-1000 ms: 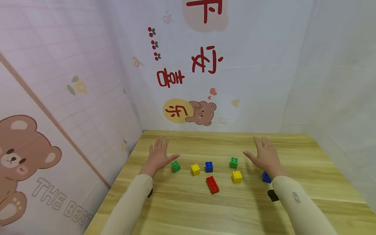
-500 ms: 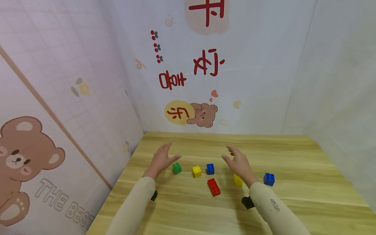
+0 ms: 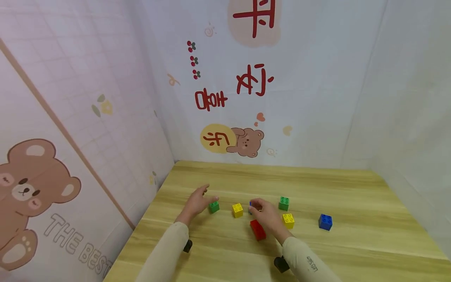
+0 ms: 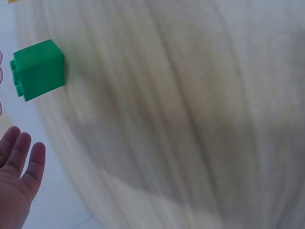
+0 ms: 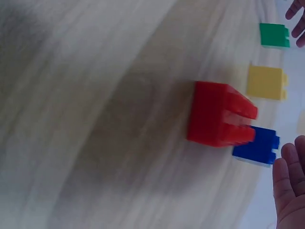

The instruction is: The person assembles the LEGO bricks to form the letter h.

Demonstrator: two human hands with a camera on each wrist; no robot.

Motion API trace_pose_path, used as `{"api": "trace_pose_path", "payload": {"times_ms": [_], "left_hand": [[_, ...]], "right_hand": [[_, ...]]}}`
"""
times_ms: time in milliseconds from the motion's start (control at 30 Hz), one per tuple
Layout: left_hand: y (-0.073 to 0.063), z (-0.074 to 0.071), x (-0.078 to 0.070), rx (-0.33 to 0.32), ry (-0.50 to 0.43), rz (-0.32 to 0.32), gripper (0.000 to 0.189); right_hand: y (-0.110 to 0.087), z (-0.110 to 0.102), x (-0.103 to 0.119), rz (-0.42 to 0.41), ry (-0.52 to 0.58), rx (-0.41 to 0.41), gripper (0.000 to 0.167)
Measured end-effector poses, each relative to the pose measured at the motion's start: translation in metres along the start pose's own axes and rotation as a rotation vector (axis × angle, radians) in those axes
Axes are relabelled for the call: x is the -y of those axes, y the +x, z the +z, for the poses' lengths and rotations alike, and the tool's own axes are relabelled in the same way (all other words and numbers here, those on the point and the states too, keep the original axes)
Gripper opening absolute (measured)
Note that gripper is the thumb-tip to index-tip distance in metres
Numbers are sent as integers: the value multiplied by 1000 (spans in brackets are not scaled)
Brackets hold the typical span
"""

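Note:
Beside the left green toy brick [image 3: 213, 207] my left hand [image 3: 196, 203] hovers, fingers loosely bent, holding nothing. In the left wrist view that green brick [image 4: 40, 71] stands apart from the fingertips. My right hand [image 3: 267, 215] reaches over the middle of the table, thumb and fingers spread around the blue brick [image 3: 250, 208], which they mostly hide in the head view. The right wrist view has the blue brick [image 5: 255, 148] just short of the fingertips. A longer red brick [image 3: 258, 231] lies below that hand. Between the two hands sits a yellow brick [image 3: 237, 210].
Right of my right hand stand another green brick [image 3: 284, 203], a second yellow brick [image 3: 288, 221] and, farther out, another blue brick [image 3: 325, 222]. The wooden table [image 3: 317, 184] ends at a printed white cloth [image 3: 313, 117] at the back and sides.
My right hand has swept left from beyond the right green brick to the middle blue brick. My left hand's spread fingers have relaxed beside the left green brick. The head view has shifted slightly.

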State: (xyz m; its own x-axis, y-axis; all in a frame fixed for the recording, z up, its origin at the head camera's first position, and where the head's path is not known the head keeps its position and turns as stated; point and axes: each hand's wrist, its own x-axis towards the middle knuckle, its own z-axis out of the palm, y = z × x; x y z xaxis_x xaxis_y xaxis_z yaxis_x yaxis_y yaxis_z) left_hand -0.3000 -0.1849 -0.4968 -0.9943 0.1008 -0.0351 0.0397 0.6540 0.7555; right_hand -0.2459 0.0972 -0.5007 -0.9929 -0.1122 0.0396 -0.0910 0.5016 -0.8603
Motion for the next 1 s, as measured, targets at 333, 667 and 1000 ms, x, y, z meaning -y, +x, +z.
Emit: {"api": "trace_pose_path", "payload": {"times_ms": [333,667,1000], "left_hand": [[-7,10,18,25,-6,34,73],[-14,11,32,33,-68,19,64],[-13,17,38,10,-80,30,48]], "right_hand": [[1,12,-5,34,-53,61,40],[10,26,-5,-18,-52,85,41],[22,38,-8,-54,-105,95,47]]}}
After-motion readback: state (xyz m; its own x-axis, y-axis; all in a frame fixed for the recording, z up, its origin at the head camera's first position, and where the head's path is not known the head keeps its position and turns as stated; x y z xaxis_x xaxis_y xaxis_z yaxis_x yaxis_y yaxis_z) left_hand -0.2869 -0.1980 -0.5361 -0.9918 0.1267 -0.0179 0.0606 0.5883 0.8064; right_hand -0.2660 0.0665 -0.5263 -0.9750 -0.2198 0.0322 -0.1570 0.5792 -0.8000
